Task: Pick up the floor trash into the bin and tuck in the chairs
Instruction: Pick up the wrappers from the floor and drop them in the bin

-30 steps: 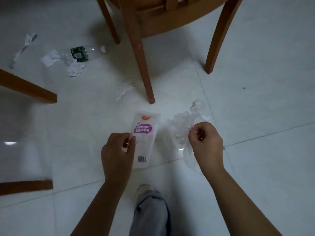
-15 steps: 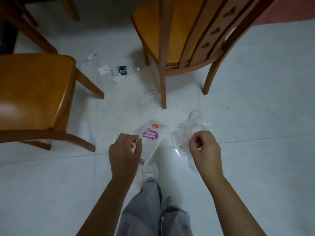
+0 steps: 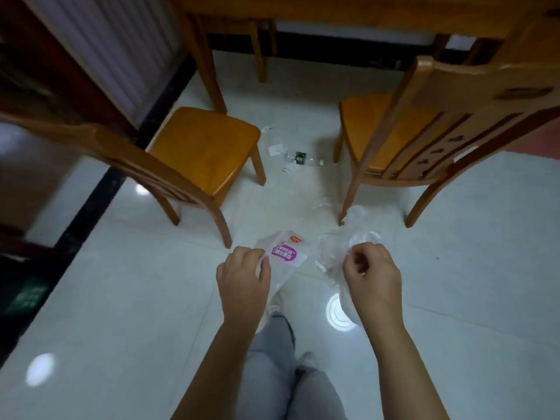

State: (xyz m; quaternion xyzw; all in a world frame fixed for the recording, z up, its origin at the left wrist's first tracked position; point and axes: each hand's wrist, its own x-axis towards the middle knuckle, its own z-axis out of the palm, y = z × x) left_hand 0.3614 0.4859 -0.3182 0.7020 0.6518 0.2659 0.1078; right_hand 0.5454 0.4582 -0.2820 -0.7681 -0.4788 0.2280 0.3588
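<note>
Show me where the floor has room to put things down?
Bare tiles lie between the left chair and the black stripe, and to the right of the right chair. Between the chairs it is crowded: a bottle and paper scraps lie there.

The floor [image 3: 121,298] is glossily tiled; left chair [image 3: 206,153] and right chair [image 3: 391,134] are varnished wood; bag [image 3: 333,253] and wrapper [image 3: 288,256], crinkled plastic.

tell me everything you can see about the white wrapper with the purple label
The wrapper is a thin, flat white plastic packet, slightly translucent, with a purple label printed in white and a small orange mark near its top corner. It looks empty and lightly creased. It is held tilted in the air, touched only by the left hand, whose grip pinches its left edge.
</note>
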